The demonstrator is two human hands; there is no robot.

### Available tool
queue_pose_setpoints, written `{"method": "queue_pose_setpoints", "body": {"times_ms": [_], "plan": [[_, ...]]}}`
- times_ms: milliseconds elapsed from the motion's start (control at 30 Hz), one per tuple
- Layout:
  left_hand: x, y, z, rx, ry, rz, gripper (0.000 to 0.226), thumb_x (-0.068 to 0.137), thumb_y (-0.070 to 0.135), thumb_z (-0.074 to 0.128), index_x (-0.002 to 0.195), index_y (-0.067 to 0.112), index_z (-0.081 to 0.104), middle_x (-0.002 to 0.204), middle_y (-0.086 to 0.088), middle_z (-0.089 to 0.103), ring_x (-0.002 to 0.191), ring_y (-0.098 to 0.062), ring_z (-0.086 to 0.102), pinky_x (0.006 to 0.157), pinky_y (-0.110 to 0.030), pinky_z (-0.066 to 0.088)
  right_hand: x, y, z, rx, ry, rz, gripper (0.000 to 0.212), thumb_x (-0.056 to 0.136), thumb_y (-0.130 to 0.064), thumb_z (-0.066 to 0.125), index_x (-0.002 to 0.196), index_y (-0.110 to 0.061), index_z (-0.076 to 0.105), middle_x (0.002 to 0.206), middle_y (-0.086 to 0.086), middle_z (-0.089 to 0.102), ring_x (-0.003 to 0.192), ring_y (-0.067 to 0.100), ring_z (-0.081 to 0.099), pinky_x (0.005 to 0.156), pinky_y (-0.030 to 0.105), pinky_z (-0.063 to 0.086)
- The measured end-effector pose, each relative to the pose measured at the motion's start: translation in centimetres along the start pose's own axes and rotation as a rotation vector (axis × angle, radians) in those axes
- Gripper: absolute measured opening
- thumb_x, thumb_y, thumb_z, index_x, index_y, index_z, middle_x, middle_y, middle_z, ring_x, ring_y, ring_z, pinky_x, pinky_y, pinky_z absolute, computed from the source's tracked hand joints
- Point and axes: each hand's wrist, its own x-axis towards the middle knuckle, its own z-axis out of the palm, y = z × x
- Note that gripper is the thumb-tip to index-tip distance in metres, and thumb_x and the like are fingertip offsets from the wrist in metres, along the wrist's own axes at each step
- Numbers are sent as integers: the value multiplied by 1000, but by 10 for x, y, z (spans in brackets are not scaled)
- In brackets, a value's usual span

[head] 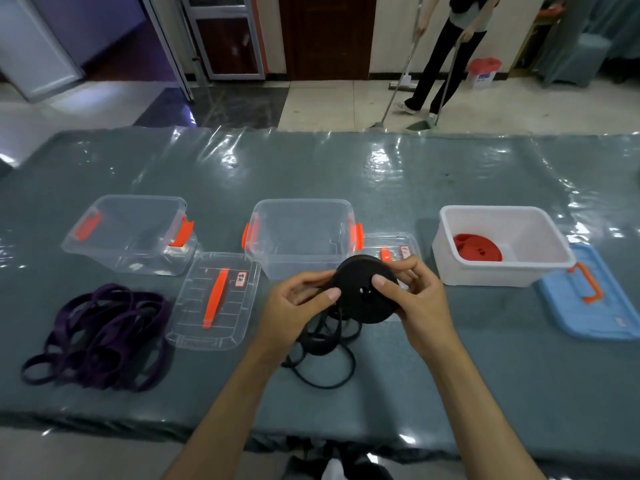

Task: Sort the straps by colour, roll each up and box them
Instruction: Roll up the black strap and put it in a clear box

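At frame centre, a flat black rolled strap disc (363, 292) was pinched by the left hand (294, 306) and gripped, apparently edgewise, by the right hand (420, 299).

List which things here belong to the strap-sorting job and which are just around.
Job: black rolled strap in both hands; loose purple strap pile; red strap roll in white plastic box; two clear plastic boxes.
Around: blue plastic lid; red-topped bin.

Pale tiled floor (322, 105), dark wooden door (327, 32) behind.
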Motion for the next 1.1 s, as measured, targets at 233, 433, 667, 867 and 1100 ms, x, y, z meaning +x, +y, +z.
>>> {"method": "queue_pose_setpoints", "body": {"times_ms": [233, 433, 667, 867, 1100], "plan": [[-12, 2, 9, 43, -1, -15, 26, 83, 3, 86, 107, 12, 79, 112, -11, 80, 109, -28, 76, 92, -32, 61, -9, 10, -19, -19, -107, 55, 34, 70, -30, 91, 83, -21, 61, 104, 13, 78, 93, 34, 76, 73, 35, 61], [-18, 4, 6, 140, -42, -33, 21, 82, 2, 88, 99, 8, 77, 100, -9, 80, 96, -28, 79, 83, -29, 62, 0, -7, -19, -255, -336, 92, 38, 71, -36, 93, 101, -24, 72, 91, 4, 79, 84, 23, 78, 71, 27, 59], [-11, 6, -14, -24, 78, -32, 27, 84, 18, 84, 109, 24, 79, 115, -4, 80, 108, -21, 77, 84, -31, 63, 19, 8, 24, -91, -90, 7, 15, 78, -22, 87, 82, -23, 73, 102, 17, 76, 98, 28, 71, 88, 45, 58], [6, -10, -51, 34, 113, 39, 25, 81, 20, 88, 104, 22, 81, 109, -4, 81, 105, -22, 77, 88, -25, 60, 46, 6, 32, -333, -379, 204, 35, 74, -33, 92, 96, -26, 66, 97, 13, 79, 82, 30, 77, 66, 39, 58], [40, -32, -84, 135, 222, 172, 30, 77, 39, 86, 86, 21, 64, 88, 3, 70, 88, -9, 68, 81, -15, 51, 65, 30, 64, -252, -207, 175, 33, 74, -24, 94, 103, -20, 79, 105, 13, 80, 92, 35, 77, 76, 54, 62]]}}
